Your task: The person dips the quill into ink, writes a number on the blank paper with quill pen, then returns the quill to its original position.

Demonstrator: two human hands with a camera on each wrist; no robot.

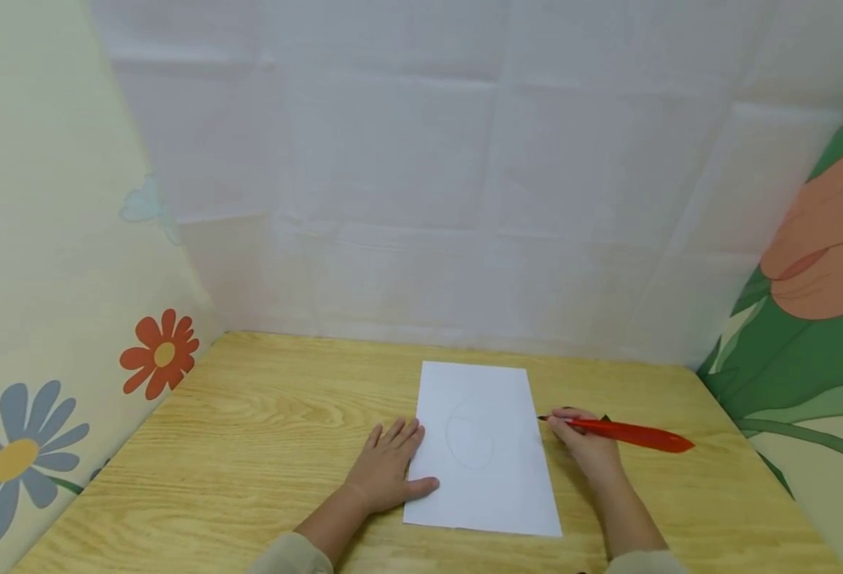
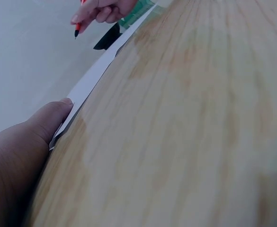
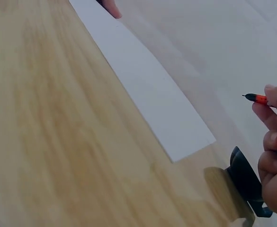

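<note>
A white sheet of paper (image 1: 489,502) lies on the wooden table, bearing a faint pencil-like oval outline (image 1: 494,446) with a thin line across its upper part. My left hand (image 1: 385,470) rests with fingers spread at the sheet's left edge, its thumb on the paper. Just beyond the right edge, my right hand (image 1: 593,450) pinches a red pen (image 1: 640,435) with a broad, feather-shaped back end. In the right wrist view the dark pen tip (image 3: 250,96) points away from the fingers, in the air. The left wrist view hides most of the left hand.
The wood-grain table (image 1: 270,414) meets a creased white sheet (image 1: 392,159) hanging behind it. Flower-patterned panels (image 1: 55,279) stand at left and right. A dark, curved object (image 3: 245,177) appears below the right hand; its kind is unclear.
</note>
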